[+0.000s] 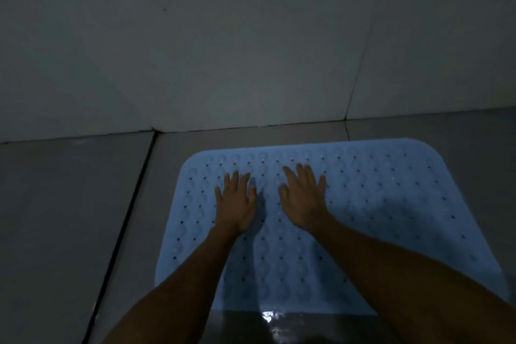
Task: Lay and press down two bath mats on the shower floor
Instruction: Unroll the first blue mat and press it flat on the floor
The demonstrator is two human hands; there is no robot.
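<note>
The light in here is dim, and the person is bent low over a pale blue bath mat [377, 204] that lies flat on the grey tiled shower floor [69, 218]. The mat has rounded far corners and rows of small dark holes and raised bumps across its surface. Its far edge runs near the foot of the wall [223, 36], with a strip of bare tile between them, and its left edge sits just right of a dark grout line that crosses the floor from near to far.

Both hands are laid palm down on the far left part of the mat, side by side with a gap between them. The left hand [236, 204] rests flat with its fingers straight and slightly spread, pointing towards the wall; it has hold of nothing. The right hand [304, 198] lies the same way, fingers straight and fanned a little, resting on the mat and holding nothing. Both bare forearms reach in from the near edge.

At the near edge of the mat there is a small bright gleam [267, 315] on a darker surface; I cannot tell what it is.
</note>
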